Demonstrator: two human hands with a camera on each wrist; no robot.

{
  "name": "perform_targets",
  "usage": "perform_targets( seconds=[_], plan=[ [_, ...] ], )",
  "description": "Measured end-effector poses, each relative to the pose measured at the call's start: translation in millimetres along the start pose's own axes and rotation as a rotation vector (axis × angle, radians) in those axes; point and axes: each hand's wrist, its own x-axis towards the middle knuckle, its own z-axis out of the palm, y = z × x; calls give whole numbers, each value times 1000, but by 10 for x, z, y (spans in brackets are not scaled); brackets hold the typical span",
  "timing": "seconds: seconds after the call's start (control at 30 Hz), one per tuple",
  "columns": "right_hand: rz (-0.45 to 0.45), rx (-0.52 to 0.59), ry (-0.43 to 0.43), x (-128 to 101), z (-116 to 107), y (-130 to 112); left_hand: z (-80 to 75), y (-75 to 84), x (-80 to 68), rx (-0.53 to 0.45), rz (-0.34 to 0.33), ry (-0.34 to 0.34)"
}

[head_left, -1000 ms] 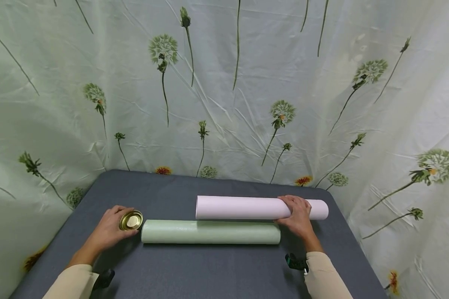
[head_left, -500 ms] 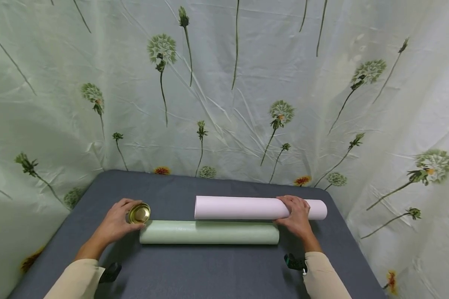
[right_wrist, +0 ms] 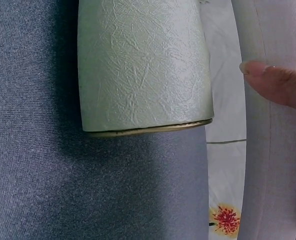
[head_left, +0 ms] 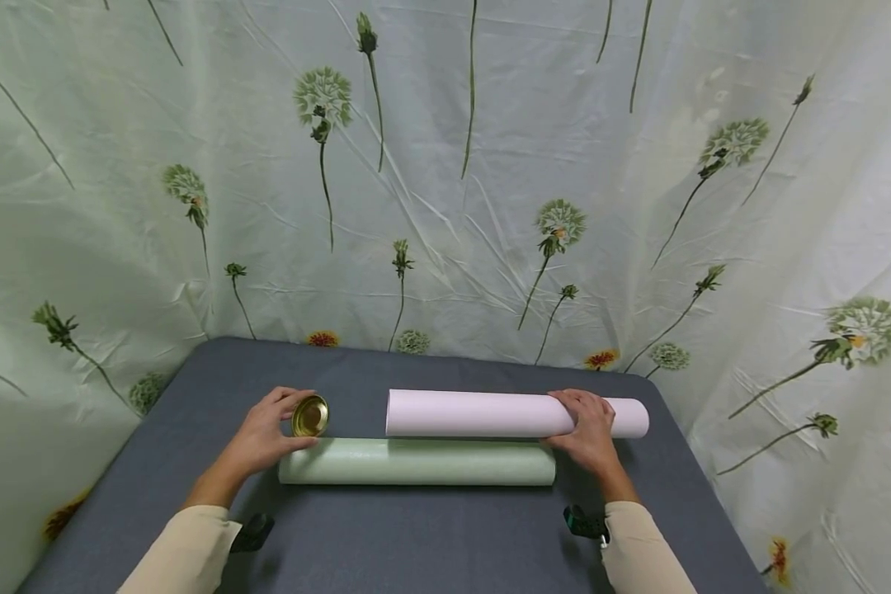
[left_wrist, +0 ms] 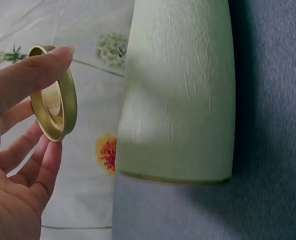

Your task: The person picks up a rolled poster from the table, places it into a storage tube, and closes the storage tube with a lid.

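My left hand (head_left: 263,431) pinches a round gold metal lid (head_left: 309,416) at its rim, thumb on one side and fingers on the other. In the left wrist view the lid (left_wrist: 55,95) is tilted, apart from the green tube (left_wrist: 180,100). That green textured tube (head_left: 416,462) lies crosswise on the table, with a gold-coloured edge at each end. Behind it, my right hand (head_left: 585,429) grips a pale pink tube (head_left: 468,414) near its right end. In the right wrist view only the thumb (right_wrist: 273,82) shows clearly on the pink tube.
A dark grey cloth-covered table (head_left: 416,536) carries the tubes. A white curtain (head_left: 445,206) printed with dandelions hangs behind it and along both sides. Each wrist wears a dark strap.
My left hand has carried the gold lid to the right, from beside the green tube's left end toward the pink tube's left end, turning the lid sideways. The right hand stays put.
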Motion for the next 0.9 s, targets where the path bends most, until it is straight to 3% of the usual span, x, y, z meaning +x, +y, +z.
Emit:
perform_targets(
  seconds=[0.33,0.6,0.9],
  plan=[
    [6,2,-3,4,-20,-9,134,153,67,-101,2,-6],
    [-17,-2,13,6,3,-1,209,209,107,-150,18,-5],
    [-32,3,9,-6,32,-7,309,249,124,-272,20,-10]
  ],
)
